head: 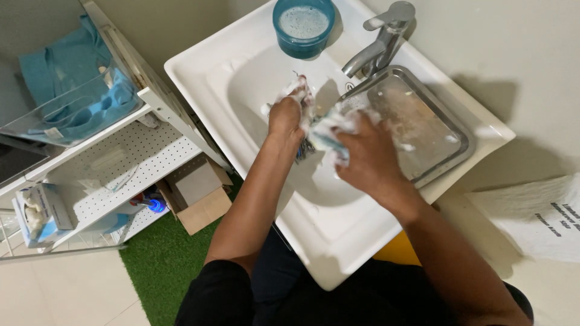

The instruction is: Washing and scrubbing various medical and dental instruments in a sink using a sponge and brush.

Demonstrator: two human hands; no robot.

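Note:
Over the basin of a white sink, my left hand grips a soapy utensil whose dark end sticks out below the fist; what kind it is I cannot tell. My right hand presses a foamy pale sponge or cloth against it. Both hands are covered in suds and touch each other. A metal tray rests on the sink's right edge, right beside my right hand, with foam on it.
A teal bowl of sudsy water sits on the sink's back rim, next to a chrome tap. A white perforated shelf stands at left, with a cardboard box on green matting. White paper lies at right.

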